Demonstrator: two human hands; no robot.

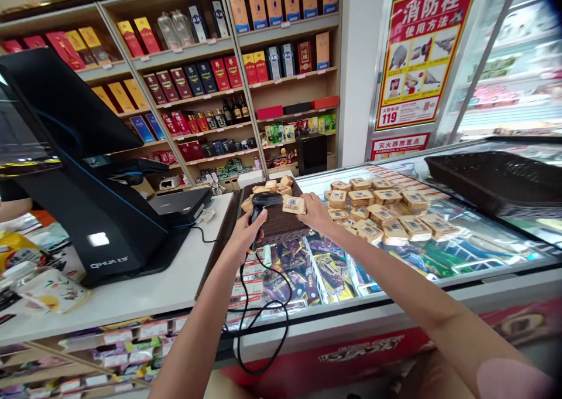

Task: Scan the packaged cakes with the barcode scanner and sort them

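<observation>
At a shop checkout, my left hand (244,235) is closed around the grip of a black barcode scanner (262,203), its head aimed to the right, while my right hand (315,211) pinches a small labelled snack packet (294,205) by its right end, fingers (306,201) wrapped over the top edge. The packet sits just beside the scanner's head, nearly touching it, with its white label facing up; both hang over the front of a dark woven basket (281,226) that holds a small remainder of similar packets (273,186). To the right, a large spread of the same packets (381,208) lies in loose rows on the glass lid of the chest freezer (496,270), which I judge to be the ones already scanned, so the work looks well past halfway, with this packet and the few in the basket left. The scanner's coiled black cable (259,317) loops down between my forearms. A black till terminal (83,170) stands on the white tabletop (144,287) to the left, and an empty black tray (496,179) rests farther right on the freezer.
</observation>
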